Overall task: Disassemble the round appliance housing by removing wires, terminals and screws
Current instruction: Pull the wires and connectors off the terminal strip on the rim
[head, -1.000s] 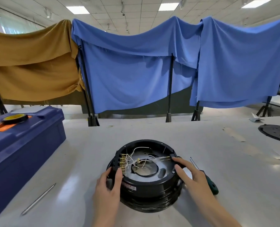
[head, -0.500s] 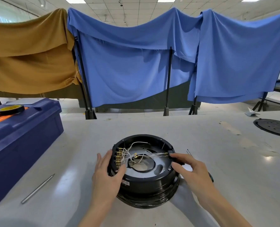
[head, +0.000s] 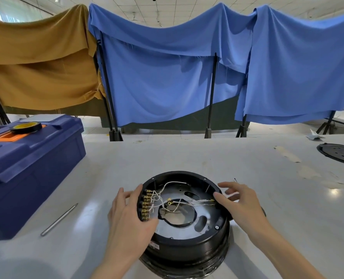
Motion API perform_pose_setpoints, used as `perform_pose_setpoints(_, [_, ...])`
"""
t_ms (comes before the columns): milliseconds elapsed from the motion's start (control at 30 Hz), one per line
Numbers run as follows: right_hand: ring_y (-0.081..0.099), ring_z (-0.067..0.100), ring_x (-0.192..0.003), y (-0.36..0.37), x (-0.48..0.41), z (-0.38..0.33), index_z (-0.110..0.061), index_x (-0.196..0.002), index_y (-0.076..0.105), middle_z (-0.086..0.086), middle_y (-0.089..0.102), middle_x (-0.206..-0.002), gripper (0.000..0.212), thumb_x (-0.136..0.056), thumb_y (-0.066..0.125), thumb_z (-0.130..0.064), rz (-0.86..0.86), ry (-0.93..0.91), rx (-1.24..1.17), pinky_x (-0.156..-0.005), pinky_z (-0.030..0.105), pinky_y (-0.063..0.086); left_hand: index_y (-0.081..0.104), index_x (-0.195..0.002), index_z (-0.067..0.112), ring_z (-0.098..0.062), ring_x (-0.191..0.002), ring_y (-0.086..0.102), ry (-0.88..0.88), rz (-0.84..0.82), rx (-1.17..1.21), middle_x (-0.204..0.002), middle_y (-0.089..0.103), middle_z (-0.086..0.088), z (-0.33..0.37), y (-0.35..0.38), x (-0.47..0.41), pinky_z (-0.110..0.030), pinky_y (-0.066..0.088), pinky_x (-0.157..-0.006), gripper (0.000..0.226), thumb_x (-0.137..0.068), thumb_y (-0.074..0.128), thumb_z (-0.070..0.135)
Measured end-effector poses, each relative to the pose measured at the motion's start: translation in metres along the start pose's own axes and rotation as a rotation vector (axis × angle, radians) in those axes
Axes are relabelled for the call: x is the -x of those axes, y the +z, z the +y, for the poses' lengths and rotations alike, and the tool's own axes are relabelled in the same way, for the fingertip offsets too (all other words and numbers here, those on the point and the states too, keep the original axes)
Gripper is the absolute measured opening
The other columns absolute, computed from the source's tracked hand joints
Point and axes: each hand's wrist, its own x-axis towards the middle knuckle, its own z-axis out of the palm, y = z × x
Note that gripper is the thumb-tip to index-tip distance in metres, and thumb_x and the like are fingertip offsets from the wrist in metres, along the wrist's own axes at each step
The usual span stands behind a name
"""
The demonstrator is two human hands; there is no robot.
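Change: right grip (head: 241, 202) now off housing (head: 187, 244) rim, fingers wide, holds nothing. Left grip (head: 127, 216) moved up along left wall, fingers straight, also wide, thumb by terminals (head: 145, 206).
Judgement: housing steadied, wire removal about to start; nothing off yet.
Housing on worktop (head: 187, 156), between grips.
Count: housing 1; terminals ~7 in row; wires (head: 175, 182) several, tangled; rim screws (head: 217, 227) 3 seen; screwdriver (head: 235, 179) 1, mostly under right grip.
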Motion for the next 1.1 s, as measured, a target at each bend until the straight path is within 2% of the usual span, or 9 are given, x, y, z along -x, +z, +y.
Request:
perform_pose_setpoints(100, [0.057, 0.007, -0.105, 0.008, -0.009, 0.001, -0.029, -0.116, 0.065, -0.009, 0.055, -0.118, 0.025, -0.091, 0.064, -0.028, -0.047, -0.019, 0.014, -0.091, 0.035, 0.052, 0.029, -0.147, 0.035, -0.006, -0.146, -0.002, 0.068, -0.044, 0.038, -0.155, 0.018, 0.014, 0.011, 0.002, -0.012, -0.037, 0.015, -0.116, 0.07, -0.084, 0.062, 0.041])
perform_pose_setpoints(267, [0.066, -0.009, -0.083, 0.012, -0.012, -0.001, -0.039, -0.09, 0.07, -0.024, 0.073, -0.082, 0.03, -0.094, 0.056, -0.012, -0.101, -0.012, -0.072, -0.065, 0.01, 0.051, 0.023, -0.15, 0.024, 0.001, -0.144, -0.006, 0.118, -0.163, 0.001, -0.158, 0.013, 0.014, 0.013, 0.006, -0.022, -0.026, 0.007, -0.116, 0.064, -0.095, 0.054, 0.035])
perform_pose_setpoints(500, [0.066, -0.003, -0.081, 0.011, -0.004, 0.001, -0.033, -0.091, 0.07, -0.018, 0.072, -0.084, 0.027, -0.087, 0.057, -0.009, -0.087, -0.006, -0.035, -0.057, 0.011, 0.049, 0.008, -0.152, 0.022, 0.002, -0.136, -0.024, 0.176, -0.212, -0.163, -0.159, -0.006, 0.01, 0.006, -0.001, -0.004, -0.023, -0.015, -0.113, 0.057, -0.102, 0.036, 0.026])
perform_pose_setpoints(600, [0.067, 0.001, -0.068, 0.009, -0.005, 0.001, -0.028, -0.086, 0.071, -0.012, 0.073, -0.076, 0.02, -0.083, 0.062, -0.011, -0.089, 0.002, -0.038, -0.049, 0.014, 0.048, 0.003, -0.152, 0.023, -0.012, -0.14, -0.028, 0.21, -0.236, -0.395, -0.16, -0.009, 0.004, 0.01, -0.004, 0.002, -0.033, -0.018, -0.114, 0.057, -0.103, 0.031, 0.031])
perform_pose_setpoints(667, [0.068, 0.005, -0.063, 0.008, -0.01, 0.0, -0.024, -0.084, 0.07, -0.005, 0.073, -0.074, 0.011, -0.083, 0.065, -0.015, -0.085, 0.012, -0.025, -0.049, 0.02, 0.05, 0.006, -0.151, 0.028, -0.017, -0.145, -0.021, 0.298, -0.212, -0.495, -0.16, -0.002, 0.005, 0.02, -0.004, 0.001, -0.037, -0.016, -0.116, 0.058, -0.101, 0.032, 0.041])
perform_pose_setpoints(733, [0.069, 0.01, -0.066, 0.009, -0.016, -0.001, -0.021, -0.082, 0.07, -0.001, 0.073, -0.074, 0.003, -0.084, 0.069, -0.022, -0.078, 0.007, -0.017, -0.054, 0.023, 0.052, 0.021, -0.147, 0.034, -0.009, -0.146, -0.002, 0.428, -0.219, -0.409, -0.156, 0.015, 0.012, 0.035, 0.0, -0.003, -0.028, -0.003, -0.118, 0.053, -0.099, 0.036, 0.046])
perform_pose_setpoints(833, [0.07, 0.012, -0.075, 0.012, -0.021, -0.001, -0.022, -0.083, 0.071, -0.003, 0.073, -0.079, 0.004, -0.085, 0.07, -0.025, -0.079, -0.016, -0.054, -0.061, 0.024, 0.053, 0.049, -0.132, 0.036, -0.005, -0.119, 0.035, 0.541, -0.337, -0.204, -0.126, 0.045, 0.017, 0.06, 0.013, -0.01, -0.018, 0.024, -0.101, 0.038, -0.095, 0.047, 0.044])
perform_pose_setpoints(1000, [0.07, 0.004, -0.089, 0.013, -0.017, 0.004, -0.024, -0.098, 0.074, -0.009, 0.076, -0.091, 0.015, -0.09, 0.065, -0.016, -0.126, -0.035, -0.151, -0.08, 0.021, 0.054, 0.066, -0.106, 0.027, -0.007, -0.097, 0.043, 0.535, -0.463, -0.147, -0.097, 0.05, 0.011, 0.077, 0.034, -0.023, -0.025, 0.037, -0.087, 0.019, -0.09, 0.061, 0.035])
perform_pose_setpoints(1100, [0.071, 0.007, -0.089, 0.013, -0.016, 0.004, -0.024, -0.097, 0.075, -0.007, 0.076, -0.09, 0.016, -0.09, 0.065, -0.014, -0.125, -0.039, -0.179, -0.082, 0.026, 0.055, 0.065, -0.097, 0.025, -0.007, -0.093, 0.038, 0.575, -0.435, -0.167, -0.091, 0.042, 0.012, 0.076, 0.042, -0.027, -0.023, 0.031, -0.084, 0.012, -0.089, 0.062, 0.033])
